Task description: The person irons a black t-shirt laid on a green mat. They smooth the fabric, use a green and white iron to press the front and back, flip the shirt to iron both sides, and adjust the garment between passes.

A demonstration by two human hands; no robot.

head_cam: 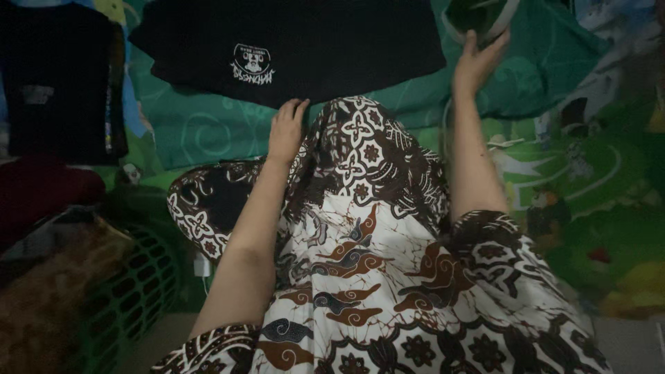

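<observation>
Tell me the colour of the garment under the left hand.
Black, with a small white printed emblem: the garment by the left hand, seen from the head view.

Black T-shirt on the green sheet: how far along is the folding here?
A folded dark garment already lies at left. The black T-shirt is spread flat, unfolded; the left hand touches its lower edge, the right hand its right side. More clothes wait in the green basket.

We are wearing a loose batik dress (388, 277) in white, brown and black, patterned with flowers and curling clouds. Its short sleeves (485, 242) are ending above our elbows, leaving both forearms bare.
</observation>
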